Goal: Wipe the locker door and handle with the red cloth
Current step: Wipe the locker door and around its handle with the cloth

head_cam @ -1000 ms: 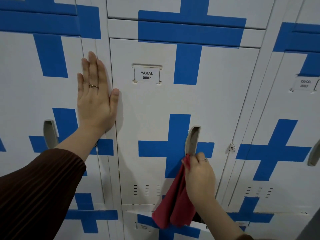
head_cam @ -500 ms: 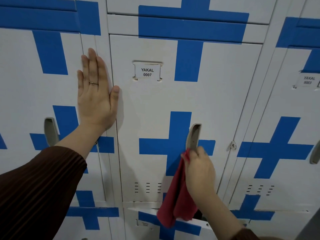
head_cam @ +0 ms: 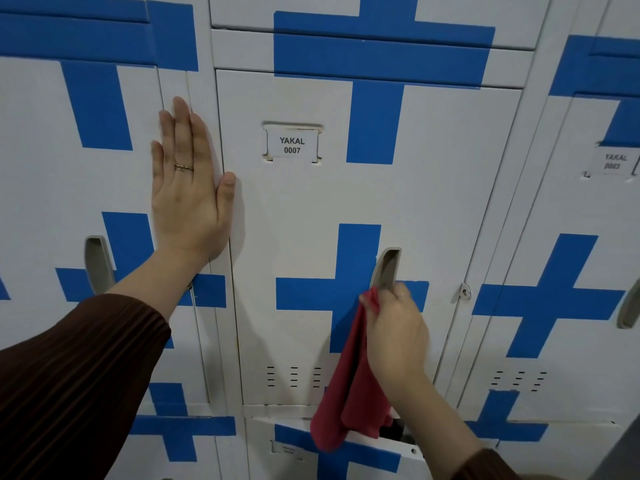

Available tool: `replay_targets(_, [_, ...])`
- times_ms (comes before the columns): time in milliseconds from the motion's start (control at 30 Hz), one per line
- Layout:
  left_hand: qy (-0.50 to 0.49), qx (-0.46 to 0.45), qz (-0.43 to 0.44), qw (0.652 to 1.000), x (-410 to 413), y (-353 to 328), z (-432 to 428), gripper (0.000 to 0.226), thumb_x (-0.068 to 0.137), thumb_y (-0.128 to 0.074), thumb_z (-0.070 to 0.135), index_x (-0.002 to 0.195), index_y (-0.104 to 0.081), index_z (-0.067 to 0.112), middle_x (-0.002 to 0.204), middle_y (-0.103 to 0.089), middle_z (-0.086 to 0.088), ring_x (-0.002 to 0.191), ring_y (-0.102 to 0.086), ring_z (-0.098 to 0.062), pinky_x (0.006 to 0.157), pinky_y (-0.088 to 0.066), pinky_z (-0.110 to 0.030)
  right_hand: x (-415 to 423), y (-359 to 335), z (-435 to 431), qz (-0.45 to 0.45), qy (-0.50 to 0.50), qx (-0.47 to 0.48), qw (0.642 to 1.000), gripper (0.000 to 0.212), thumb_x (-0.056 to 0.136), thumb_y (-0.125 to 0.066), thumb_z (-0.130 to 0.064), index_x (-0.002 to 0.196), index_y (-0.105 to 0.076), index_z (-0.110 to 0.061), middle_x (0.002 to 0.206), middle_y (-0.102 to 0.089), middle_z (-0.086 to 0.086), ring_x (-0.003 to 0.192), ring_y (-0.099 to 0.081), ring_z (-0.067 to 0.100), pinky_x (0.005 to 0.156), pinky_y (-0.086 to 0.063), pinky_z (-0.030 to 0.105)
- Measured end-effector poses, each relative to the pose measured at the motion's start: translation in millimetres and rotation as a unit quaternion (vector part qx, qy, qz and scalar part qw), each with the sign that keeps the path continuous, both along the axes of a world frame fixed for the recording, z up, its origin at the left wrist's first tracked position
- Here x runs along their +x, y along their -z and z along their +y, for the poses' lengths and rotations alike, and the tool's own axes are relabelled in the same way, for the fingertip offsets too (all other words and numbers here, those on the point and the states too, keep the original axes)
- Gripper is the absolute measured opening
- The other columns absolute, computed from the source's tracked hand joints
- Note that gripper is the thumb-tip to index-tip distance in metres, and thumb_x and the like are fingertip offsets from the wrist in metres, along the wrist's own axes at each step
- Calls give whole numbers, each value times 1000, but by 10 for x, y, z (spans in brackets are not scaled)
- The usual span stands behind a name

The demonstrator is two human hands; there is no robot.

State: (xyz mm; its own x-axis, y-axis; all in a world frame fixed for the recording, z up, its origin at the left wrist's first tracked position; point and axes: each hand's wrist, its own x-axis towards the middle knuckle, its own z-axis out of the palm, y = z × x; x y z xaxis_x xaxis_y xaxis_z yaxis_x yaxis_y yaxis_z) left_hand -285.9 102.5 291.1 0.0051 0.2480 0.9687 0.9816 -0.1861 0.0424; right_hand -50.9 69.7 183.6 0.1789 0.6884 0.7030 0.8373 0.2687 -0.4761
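Left hand [head_cam: 188,188]: fingers straight, flat against the lockers.
Right hand [head_cam: 394,327]: pinches red cloth [head_cam: 349,393] at handle [head_cam: 386,270].

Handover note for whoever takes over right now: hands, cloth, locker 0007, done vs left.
Left hand: flat on the lockers at the left edge of the 0007 door.
Right hand: grips the red cloth at the handle's lower end; the cloth hangs below.
Done: cloth is at the handle; wiped area unclear.
Left: likely the handle's upper part and the door face.
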Motion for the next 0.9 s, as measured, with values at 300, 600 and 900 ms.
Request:
replay_targets(300, [-1, -1, 0, 1000, 5, -3, -5, 63, 96, -23, 31, 146, -6, -3, 153, -5, -25, 142, 0, -35, 116, 8, -33, 72, -401, 50, 131, -48, -30, 990, 25, 89, -58, -28, 71, -61, -11, 75, -50, 1, 71, -47, 17, 62, -31, 26])
replay_targets(600, [1, -2, -2, 1000, -5, 9, 0, 62, 96, -23, 31, 146, -6, -3, 153, -4, -24, 142, 0, -34, 116, 8, -32, 60, -219, 17, 114, -48, -28, 992, 27, 87, -60, -32, 73, -65, -9, 64, -41, -10, 62, -43, 12, 53, -27, 23])
replay_targets(900, [1, -3, -1, 1000, -4, 6, -2, 62, 97, -21, 33, 146, -6, -3, 153, -5, -25, 142, 0, -34, 116, 7, -34, 35, -284, 1, 115, -31, -48, 992, 29, 89, -56, -33, 73, -62, -9, 72, -47, -3, 68, -46, 17, 60, -33, 27])
